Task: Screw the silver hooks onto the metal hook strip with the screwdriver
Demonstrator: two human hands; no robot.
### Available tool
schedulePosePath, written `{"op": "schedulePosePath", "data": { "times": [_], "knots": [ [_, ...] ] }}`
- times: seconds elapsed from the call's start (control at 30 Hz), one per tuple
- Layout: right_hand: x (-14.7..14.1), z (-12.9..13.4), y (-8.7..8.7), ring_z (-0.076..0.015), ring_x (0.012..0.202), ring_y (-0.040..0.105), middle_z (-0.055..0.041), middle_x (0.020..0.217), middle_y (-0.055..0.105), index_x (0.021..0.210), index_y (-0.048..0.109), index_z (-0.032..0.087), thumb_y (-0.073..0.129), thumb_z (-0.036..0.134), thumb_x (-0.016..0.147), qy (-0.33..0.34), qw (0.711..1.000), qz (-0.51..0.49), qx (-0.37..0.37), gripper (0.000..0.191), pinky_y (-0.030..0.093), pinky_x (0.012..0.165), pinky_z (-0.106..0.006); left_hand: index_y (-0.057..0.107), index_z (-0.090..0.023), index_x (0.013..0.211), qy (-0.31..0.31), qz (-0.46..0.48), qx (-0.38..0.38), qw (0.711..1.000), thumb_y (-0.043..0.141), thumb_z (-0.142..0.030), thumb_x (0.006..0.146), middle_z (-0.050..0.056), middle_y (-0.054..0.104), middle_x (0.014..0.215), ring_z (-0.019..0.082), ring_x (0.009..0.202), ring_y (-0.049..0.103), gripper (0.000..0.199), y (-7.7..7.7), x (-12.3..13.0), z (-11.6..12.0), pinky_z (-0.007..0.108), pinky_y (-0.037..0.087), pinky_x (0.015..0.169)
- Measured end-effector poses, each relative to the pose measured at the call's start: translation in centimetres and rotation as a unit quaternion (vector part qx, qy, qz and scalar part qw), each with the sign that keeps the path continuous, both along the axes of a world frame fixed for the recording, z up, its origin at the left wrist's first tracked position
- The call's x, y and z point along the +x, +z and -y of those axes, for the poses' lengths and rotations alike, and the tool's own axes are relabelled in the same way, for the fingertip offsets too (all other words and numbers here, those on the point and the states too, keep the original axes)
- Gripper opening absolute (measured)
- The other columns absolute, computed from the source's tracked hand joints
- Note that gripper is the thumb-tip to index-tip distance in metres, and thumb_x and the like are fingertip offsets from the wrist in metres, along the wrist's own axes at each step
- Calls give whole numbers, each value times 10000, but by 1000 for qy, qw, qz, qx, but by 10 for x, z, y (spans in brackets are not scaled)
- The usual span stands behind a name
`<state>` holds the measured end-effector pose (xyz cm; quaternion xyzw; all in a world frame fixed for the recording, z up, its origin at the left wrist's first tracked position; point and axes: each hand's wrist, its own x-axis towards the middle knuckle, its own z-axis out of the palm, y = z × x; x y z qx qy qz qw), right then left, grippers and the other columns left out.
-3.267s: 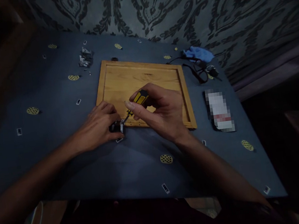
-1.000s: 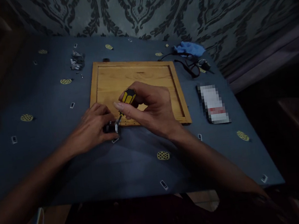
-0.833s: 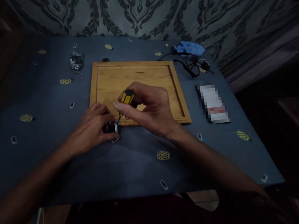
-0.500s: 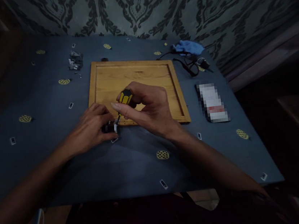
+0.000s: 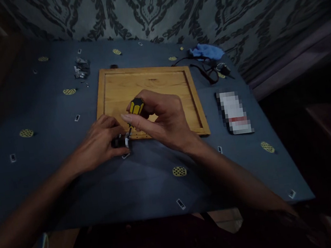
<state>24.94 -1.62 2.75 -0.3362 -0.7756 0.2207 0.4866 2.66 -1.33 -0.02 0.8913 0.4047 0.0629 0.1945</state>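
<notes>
My right hand (image 5: 163,118) is closed round a yellow and black screwdriver (image 5: 136,106), its shaft slanting down to the left. The screwdriver's tip meets a small dark and metal part (image 5: 126,141) at the near left corner of a framed wooden panel (image 5: 145,82). My left hand (image 5: 101,140) grips that part between thumb and fingers, which partly hide it; it looks like a hinge. The panel lies on the table under my right hand, and small holes show along its near edge.
Several metal pieces (image 5: 82,68) lie at the back left, with tiny screws (image 5: 87,85) beside them. Dark glasses (image 5: 209,74), a blue cloth (image 5: 206,51) and keys (image 5: 224,69) are at the back right. A phone (image 5: 234,112) lies right of the panel on the patterned tablecloth (image 5: 149,186).
The view has shifted very slightly. Both hands keep their hold, and the screwdriver stays at the small part with hardly any change in its tilt.
</notes>
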Motion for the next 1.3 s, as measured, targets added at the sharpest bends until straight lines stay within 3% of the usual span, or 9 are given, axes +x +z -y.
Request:
{"op": "schedulePosePath", "data": {
  "times": [0.4,0.87,1.1,1.3],
  "knots": [
    [-1,3,-1,-119,623,572,38,733,609,804,604,237,777,417,989,-14,997,-43,-65,311,483,551,-281,763,-196,1174,7,1,-21,1000,821,-459,909,106,678,1244,368,1259,584,378,-1,0,-3,554,493,1101],
    [-1,2,-1,-111,612,517,46,703,591,792,607,235,746,470,1008,-19,999,-15,-27,348,462,572,-287,759,-216,1194,-1,20,-14,1000,805,-460,919,96,685,1212,348,1215,593,370,-1,-1,-3,521,517,1055],
    [3,0,-1,-117,680,622,16,823,693,898,671,209,702,400,1046,54,998,19,3,244,529,648,-280,750,-209,1146,0,34,-11,999,793,-477,908,71,663,1069,323,1096,593,362,-4,-1,-3,482,516,979],
    [3,-2,1,-106,677,624,24,826,684,916,677,202,715,389,1039,67,998,13,-12,227,511,640,-252,752,-212,1140,-1,34,-9,999,796,-470,906,74,666,1084,326,1099,588,351,-4,-2,-4,488,512,980]
  ]
}}
